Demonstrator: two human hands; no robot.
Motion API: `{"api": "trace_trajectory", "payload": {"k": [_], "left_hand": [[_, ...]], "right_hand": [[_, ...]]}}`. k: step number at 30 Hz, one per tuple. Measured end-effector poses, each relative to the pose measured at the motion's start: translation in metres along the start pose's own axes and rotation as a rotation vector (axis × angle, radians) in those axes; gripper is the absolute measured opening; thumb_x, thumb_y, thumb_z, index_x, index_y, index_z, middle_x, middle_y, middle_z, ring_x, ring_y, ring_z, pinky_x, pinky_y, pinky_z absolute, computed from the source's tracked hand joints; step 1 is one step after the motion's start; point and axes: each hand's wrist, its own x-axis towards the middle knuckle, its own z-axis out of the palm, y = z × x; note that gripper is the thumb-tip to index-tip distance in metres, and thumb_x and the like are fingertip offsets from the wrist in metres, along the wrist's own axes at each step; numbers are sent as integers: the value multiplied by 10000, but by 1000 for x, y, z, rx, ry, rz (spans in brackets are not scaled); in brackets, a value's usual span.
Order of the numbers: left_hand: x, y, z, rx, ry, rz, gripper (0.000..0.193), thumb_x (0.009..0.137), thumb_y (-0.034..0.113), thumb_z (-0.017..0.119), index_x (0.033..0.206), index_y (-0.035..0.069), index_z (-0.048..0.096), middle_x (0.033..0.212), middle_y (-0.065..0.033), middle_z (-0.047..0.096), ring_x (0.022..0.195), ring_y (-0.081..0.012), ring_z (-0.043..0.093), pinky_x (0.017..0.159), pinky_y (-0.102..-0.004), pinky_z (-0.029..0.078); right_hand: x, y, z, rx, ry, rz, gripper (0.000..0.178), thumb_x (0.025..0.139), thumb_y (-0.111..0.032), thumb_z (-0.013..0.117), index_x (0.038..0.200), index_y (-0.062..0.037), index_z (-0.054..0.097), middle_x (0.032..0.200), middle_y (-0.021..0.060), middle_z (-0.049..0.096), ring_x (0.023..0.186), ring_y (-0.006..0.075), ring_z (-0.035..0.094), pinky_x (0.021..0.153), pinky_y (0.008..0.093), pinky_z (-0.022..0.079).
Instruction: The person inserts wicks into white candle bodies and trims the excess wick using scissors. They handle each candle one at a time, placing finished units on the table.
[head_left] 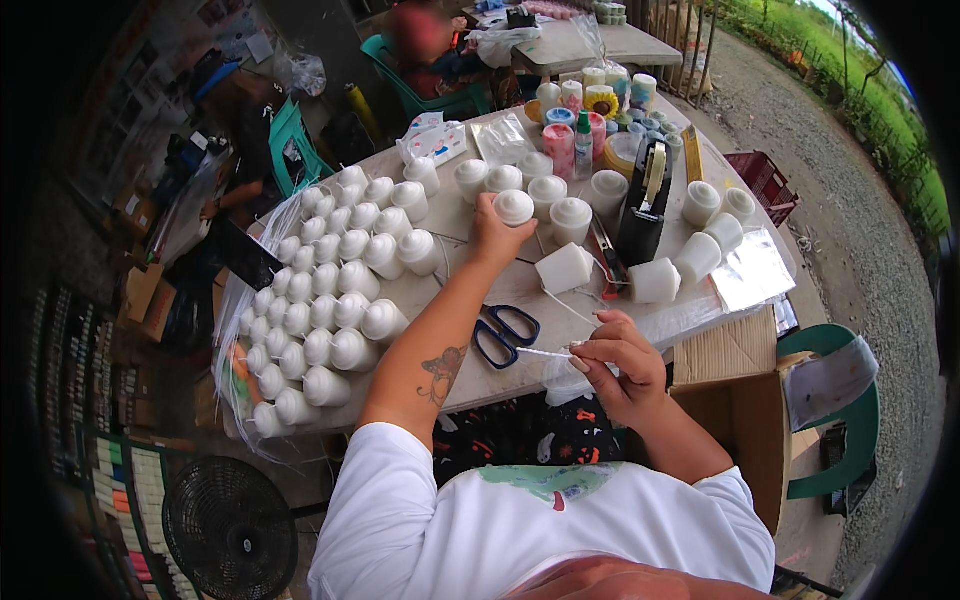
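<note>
My left hand (497,236) is closed round a white votive-shaped candle (513,207), its domed top facing up, among other white candles. Between the fingertips of my right hand (625,370) is a white wick (545,352), its loose end pointing left over the scissors. Near that hand a candle lies on its side (565,268), and a strand runs from it toward my fingers. Whether the two strands are one, I cannot tell. Dark-blue-handled scissors (507,337) lie on the table between my arms.
Rows of white candles (345,255) cover the table's left side. A black tape dispenser (643,205) and a red utility knife (606,255) stand right of centre; coloured candles (560,150) and a spray bottle (584,135) are behind. A cardboard box (730,430) is at my right. Two people sit beyond.
</note>
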Motion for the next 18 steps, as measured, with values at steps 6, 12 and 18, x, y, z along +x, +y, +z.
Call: {"api": "trace_trajectory", "payload": {"k": [6,12,18], "left_hand": [[-69,31,-55,-91,199,511,713,661,27,816,1246,46,410,1248,-162,527,1145,-308,547,989,-402,446],[-113,34,-85,-87,236,565,768,597,-51,781,1267,44,418,1271,-173,513,1164,-348,524,1000,-427,426],[-127,51,-99,66,276,669,739,574,-55,776,1233,49,458,1254,-158,524,1159,-352,520,1007,-447,404]], "right_hand": [[6,-7,-5,-91,37,-67,223,734,42,744,934,-44,696,760,14,564,701,150,551,960,413,411],[14,-13,17,-215,83,-161,234,722,36,754,922,-64,686,740,2,562,659,156,546,916,410,422],[18,-21,25,-329,48,-182,258,729,-10,763,954,-97,670,734,-11,557,674,158,551,895,422,425]]}}
